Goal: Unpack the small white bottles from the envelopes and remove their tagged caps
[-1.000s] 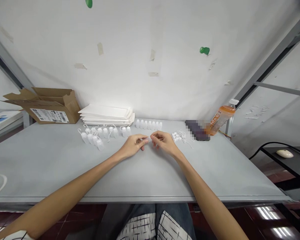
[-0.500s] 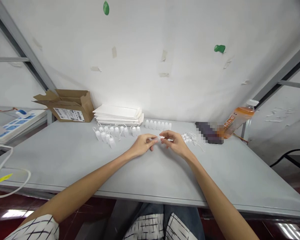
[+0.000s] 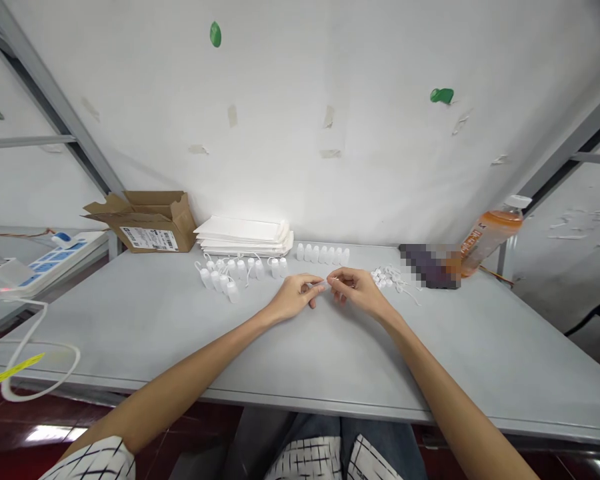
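Note:
My left hand [image 3: 295, 297] is closed in a pinch on a small white plastic bottle [image 3: 324, 283], most of it covered by the fingers. Right beside it, my right hand [image 3: 356, 292] has its thumb and fingers pressed together at the bottle's end; what they grip is too small to make out. A row of small white bottles [image 3: 323, 254] stands behind the hands. To the left, several similar bottles with white cord loops [image 3: 233, 288] stand in a loose group. Close to my right hand lies a pile of small white pieces with cords [image 3: 384, 277].
On the grey table [image 3: 300, 360], a stack of white sheets or envelopes [image 3: 245, 233] and an open cardboard box [image 3: 153, 227] stand back left. An orange drink bottle [image 3: 493, 233] leans at right by a dark, pixelated object [image 3: 425, 263]. A power strip [image 3: 55, 260] lies far left.
The view has shifted slightly, so everything sits a little further right. My fingers have turned or closed around the small bottle, which shows less now. The other bottles have not moved.

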A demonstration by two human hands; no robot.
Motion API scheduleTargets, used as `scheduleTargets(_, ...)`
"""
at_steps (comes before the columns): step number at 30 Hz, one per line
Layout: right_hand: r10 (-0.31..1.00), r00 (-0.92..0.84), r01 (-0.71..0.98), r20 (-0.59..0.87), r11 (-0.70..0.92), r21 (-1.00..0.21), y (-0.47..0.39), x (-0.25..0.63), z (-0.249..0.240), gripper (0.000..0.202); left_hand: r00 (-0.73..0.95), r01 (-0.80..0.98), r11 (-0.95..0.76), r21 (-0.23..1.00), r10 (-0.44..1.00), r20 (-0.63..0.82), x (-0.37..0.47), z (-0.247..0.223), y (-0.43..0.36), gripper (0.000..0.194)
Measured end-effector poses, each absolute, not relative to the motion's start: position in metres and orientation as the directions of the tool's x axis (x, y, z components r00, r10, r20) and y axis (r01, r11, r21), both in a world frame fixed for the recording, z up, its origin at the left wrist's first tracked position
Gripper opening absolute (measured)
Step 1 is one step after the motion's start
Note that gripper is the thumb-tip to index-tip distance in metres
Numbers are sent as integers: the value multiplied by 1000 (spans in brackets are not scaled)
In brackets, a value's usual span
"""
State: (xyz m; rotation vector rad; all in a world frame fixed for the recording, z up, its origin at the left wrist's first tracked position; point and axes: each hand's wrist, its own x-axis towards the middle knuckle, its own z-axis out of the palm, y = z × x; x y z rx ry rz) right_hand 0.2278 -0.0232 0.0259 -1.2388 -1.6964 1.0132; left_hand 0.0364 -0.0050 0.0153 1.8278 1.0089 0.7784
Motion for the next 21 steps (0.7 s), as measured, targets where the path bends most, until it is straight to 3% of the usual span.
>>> scheduleTargets(15,971,-225,402,80,167,-900,-21,229,23,31,484,321,-359,876,857,174,36,7,-1,31)
scheduleTargets(21,972,-211,375,106,180,-909,-22,228,26,30,474,306,-287,908,873,116,36,9,-2,43)
